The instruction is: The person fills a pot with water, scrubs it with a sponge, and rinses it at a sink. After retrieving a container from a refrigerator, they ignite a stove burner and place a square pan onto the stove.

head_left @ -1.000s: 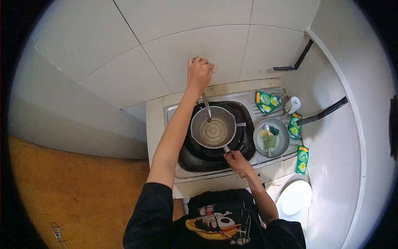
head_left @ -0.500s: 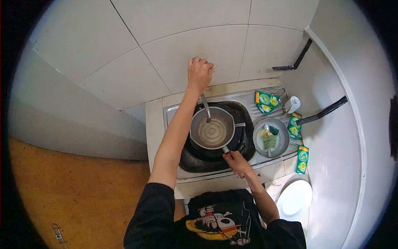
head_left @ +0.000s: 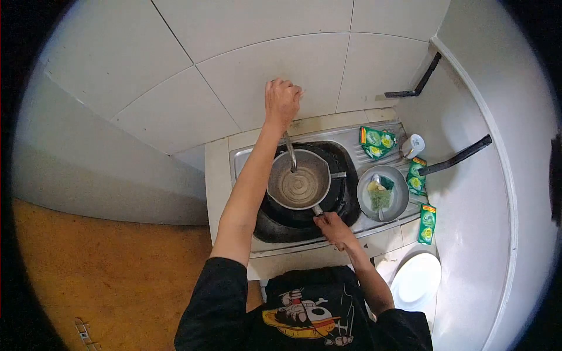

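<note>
My left hand (head_left: 283, 104) reaches up to the wall end of the metal faucet (head_left: 290, 151), fingers curled over its top, where the handle is hidden under them. The spout hangs down over a grey metal saucepan (head_left: 300, 203). Ring patterns show at the saucepan's bottom. With my right hand (head_left: 335, 228) I grip the saucepan's handle, which points toward me. Below the saucepan, in the dark sink basin (head_left: 275, 233), rests a large black pan (head_left: 341, 206), mostly covered by it.
Right of the basin, a grey pan (head_left: 404, 202) holds a scouring sponge (head_left: 379, 198). Several green packets (head_left: 377, 142) and a white cup (head_left: 414, 145) lie around the drainboard. A white plate (head_left: 417, 281) is at the lower right. Black brackets (head_left: 459, 155) jut from the right wall.
Almost nothing differs. Both hands keep their places on the faucet and the saucepan handle; the view has shifted very slightly.
</note>
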`<control>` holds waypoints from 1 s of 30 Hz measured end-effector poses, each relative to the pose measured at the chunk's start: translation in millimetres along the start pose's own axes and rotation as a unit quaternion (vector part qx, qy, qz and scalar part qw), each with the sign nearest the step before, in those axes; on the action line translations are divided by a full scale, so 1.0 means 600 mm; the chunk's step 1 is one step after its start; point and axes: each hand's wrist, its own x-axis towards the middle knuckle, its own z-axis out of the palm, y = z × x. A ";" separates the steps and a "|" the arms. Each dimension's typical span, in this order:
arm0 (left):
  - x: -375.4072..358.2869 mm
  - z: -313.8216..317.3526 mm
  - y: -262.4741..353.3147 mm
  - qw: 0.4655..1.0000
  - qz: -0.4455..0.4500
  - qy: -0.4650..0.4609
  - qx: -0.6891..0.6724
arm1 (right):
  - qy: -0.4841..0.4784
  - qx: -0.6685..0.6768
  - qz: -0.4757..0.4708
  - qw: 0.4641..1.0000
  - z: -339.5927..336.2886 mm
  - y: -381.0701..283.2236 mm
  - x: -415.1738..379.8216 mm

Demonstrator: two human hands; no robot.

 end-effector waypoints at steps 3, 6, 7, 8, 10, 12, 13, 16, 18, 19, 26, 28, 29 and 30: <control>0.000 0.005 -0.002 0.999 0.021 0.034 0.011 | -0.042 0.012 0.068 0.997 -0.009 -0.023 -0.006; 0.001 0.001 0.003 1.000 0.002 0.012 0.016 | -0.002 0.015 0.039 0.999 -0.002 -0.017 -0.007; 0.001 0.001 0.003 1.000 0.001 0.010 0.014 | -0.002 0.016 0.039 0.999 -0.001 -0.013 -0.005; 0.000 0.001 0.002 1.000 0.000 0.008 0.012 | -0.005 0.021 0.030 0.999 0.000 -0.009 -0.004; 0.001 0.000 0.003 1.000 -0.002 0.004 0.012 | -0.007 0.026 0.022 0.999 -0.001 -0.018 -0.005; 0.001 0.000 0.003 1.000 -0.006 0.000 0.012 | 0.001 -0.005 0.054 0.999 -0.003 -0.031 -0.010; 0.002 0.001 0.003 1.000 0.000 0.006 0.013 | 0.001 -0.005 0.053 0.999 -0.002 -0.026 -0.008; 0.000 0.003 0.001 1.000 0.012 0.022 0.014 | 0.016 -0.015 0.019 1.000 0.005 0.000 0.001; 0.001 0.003 0.000 0.999 0.020 0.033 0.014 | 0.010 -0.004 0.004 1.000 0.006 -0.003 0.002; 0.002 0.002 0.000 1.000 0.015 0.024 0.010 | 0.010 -0.004 0.004 1.000 0.003 -0.012 -0.002; 0.001 0.004 0.001 1.000 -0.002 0.013 0.009 | 0.011 -0.008 0.017 1.000 0.003 -0.008 -0.002; 0.002 0.004 0.001 1.000 -0.003 0.012 0.012 | -0.001 -0.006 0.008 1.000 0.000 -0.010 -0.004; 0.002 0.003 0.002 1.000 -0.004 0.010 0.016 | -0.013 0.009 0.033 0.999 0.000 -0.008 -0.004; 0.002 0.003 0.002 1.000 -0.004 0.010 0.016 | -0.024 0.023 0.057 0.998 -0.001 -0.009 -0.004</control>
